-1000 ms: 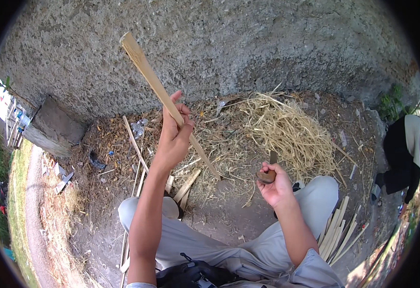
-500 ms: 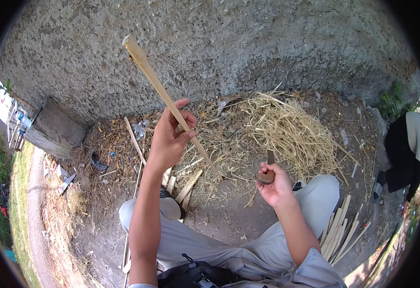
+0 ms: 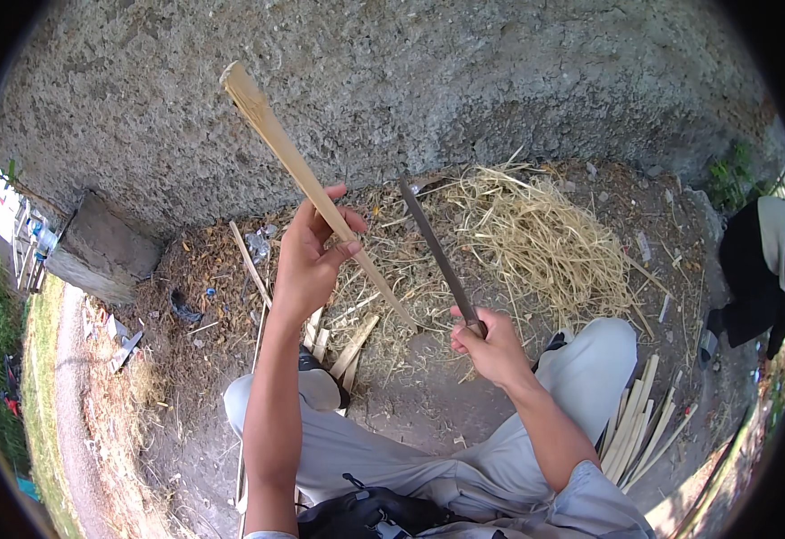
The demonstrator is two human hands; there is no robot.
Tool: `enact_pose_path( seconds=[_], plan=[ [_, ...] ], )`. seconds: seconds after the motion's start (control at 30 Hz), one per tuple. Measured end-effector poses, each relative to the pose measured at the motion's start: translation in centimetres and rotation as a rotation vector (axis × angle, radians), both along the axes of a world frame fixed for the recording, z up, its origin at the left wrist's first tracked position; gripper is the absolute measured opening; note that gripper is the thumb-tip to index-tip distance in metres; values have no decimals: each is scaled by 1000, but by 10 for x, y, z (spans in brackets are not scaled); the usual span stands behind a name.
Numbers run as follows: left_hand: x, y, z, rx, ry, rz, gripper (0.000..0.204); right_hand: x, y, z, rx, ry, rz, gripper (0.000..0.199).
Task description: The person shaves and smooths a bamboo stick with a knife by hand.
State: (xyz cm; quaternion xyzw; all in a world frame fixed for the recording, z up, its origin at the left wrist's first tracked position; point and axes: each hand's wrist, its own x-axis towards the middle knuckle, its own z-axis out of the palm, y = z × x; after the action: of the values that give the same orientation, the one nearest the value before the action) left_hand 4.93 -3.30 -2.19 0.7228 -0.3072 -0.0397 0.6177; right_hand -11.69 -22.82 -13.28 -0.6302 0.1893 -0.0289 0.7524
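A long pale strip of split bamboo [image 3: 286,154] slants from upper left to lower right, rough and frayed at its thicker upper end. My left hand [image 3: 313,256] is closed round it below the middle, thumb across the front. In my right hand [image 3: 491,346] is a long dark knife [image 3: 437,251], gripped by its handle. The blade points up and to the left, apart from the strip. Fingers hide most of the knife's handle.
A heap of thin pale shavings [image 3: 554,242] lies before a rough wall [image 3: 392,81]. Cut strips [image 3: 630,431] are stacked beside my right knee, with short pieces [image 3: 352,346] near my left foot. A square block [image 3: 110,247] stands at left. At far right is another person's dark clothing [image 3: 752,269].
My right hand has turned, swinging the knife so its blade now shows at full length, pointing up-left. The left hand and the bamboo strip have barely shifted.
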Motion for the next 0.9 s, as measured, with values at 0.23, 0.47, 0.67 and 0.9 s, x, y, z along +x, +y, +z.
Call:
enact_pose_path(
  seconds=[0.23,0.47,0.67,0.9],
  plan=[
    [-6,-4,-3,-67,15,127,47,-2,9,3,-469,114,131,17],
    [-14,-12,0,-4,-20,225,38,-1,8,-9,-311,73,102,17],
    [-9,-11,-6,-78,-66,258,23,0,10,-1,-193,98,94,16],
    [-10,-13,-5,41,-223,408,17,-1,8,4,-183,152,84,16]
  ],
)
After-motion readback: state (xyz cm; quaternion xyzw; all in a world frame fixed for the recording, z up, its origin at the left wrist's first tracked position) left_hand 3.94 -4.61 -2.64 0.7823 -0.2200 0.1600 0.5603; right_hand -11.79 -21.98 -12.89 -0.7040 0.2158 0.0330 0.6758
